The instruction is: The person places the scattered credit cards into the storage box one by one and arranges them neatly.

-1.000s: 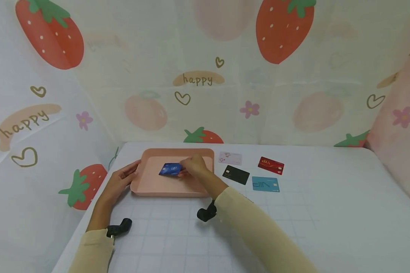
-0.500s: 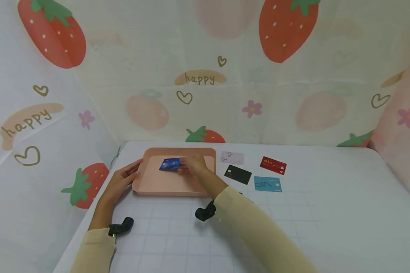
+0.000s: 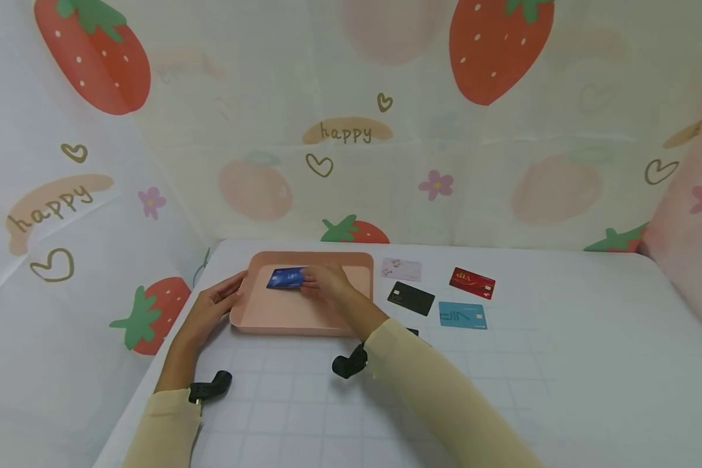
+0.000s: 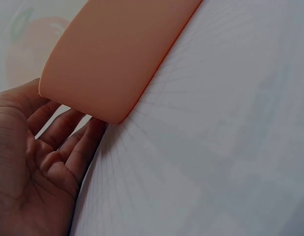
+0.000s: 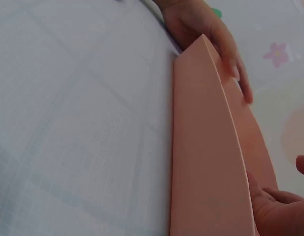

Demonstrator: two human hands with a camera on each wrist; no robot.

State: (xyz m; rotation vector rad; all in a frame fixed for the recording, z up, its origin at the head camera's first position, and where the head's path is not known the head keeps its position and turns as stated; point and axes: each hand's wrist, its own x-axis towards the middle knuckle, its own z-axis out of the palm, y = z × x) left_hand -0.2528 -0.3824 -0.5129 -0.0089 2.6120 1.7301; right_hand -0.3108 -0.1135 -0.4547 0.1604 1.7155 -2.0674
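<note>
My left hand holds the left rim of a shallow peach-pink tray. In the left wrist view its thumb reaches to the top of the tray wall, and the other fingers lie against the outside. Over the tray's interior, my right hand pinches a blue card by its right end. The card lies nearly flat toward the back of the tray, its chip side up. In the right wrist view only part of the right hand shows past the tray wall; the card is hidden there.
Right of the tray lie a pale pink floral card, a black card, a red VIP card and a light blue card. A dark edge peeks from behind the right sleeve. A strawberry-print cloth hangs behind the table.
The right hand has carried the blue card slightly left and toward the back of the tray. The left hand keeps its place at the rim. The view has shifted a little.
</note>
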